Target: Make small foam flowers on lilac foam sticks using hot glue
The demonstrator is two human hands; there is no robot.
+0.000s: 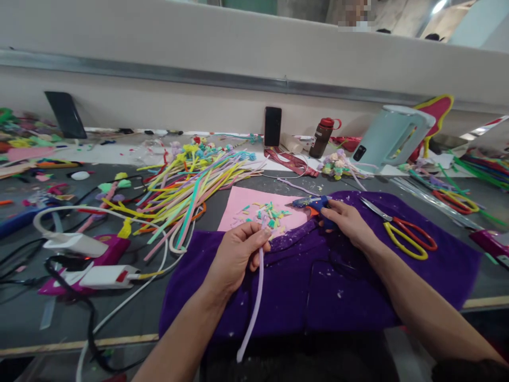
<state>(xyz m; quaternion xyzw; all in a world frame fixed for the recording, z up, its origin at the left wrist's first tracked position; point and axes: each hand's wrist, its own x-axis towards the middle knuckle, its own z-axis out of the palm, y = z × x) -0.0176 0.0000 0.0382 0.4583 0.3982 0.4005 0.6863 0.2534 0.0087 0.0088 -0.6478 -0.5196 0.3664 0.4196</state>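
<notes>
My left hand (237, 253) pinches the top end of a pale lilac pipe cleaner (252, 313), which hangs down over the purple cloth (302, 297) toward me. My right hand (347, 221) rests on a blue glue gun (314, 203) that lies with its nozzle pointing left over a pink sheet (242, 204). The pink sheet carries several small coloured scraps (268, 215). Yellow-and-red scissors (405, 233) lie on the cloth just right of my right hand.
A heap of coloured pipe cleaners (186, 185) spreads at left-centre. White chargers and cables (91, 260) lie at the near left. At the back stand a black phone (272, 126), a brown bottle (323, 137) and a pale kettle (387, 138). Another pair of scissors (457, 200) lies at the right.
</notes>
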